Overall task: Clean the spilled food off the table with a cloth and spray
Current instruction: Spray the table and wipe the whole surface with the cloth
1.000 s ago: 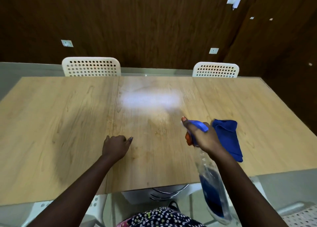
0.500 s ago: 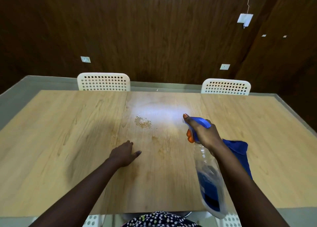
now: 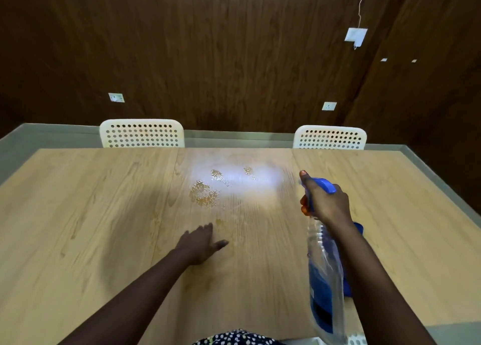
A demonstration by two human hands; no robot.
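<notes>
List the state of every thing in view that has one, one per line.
spray bottle: held above the table, part full of blue liquid
right hand: grips the bottle's trigger head
left hand: flat on the table, fingers straight
spilled food: wet, scattered on the table
blue cloth: on the table, mostly hidden behind the right arm
table: dirty at centre

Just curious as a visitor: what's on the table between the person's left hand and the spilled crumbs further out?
In the head view, only a faint orange smear on bare wood lies between the left hand and the crumbs; the table holds nothing else there.
</notes>
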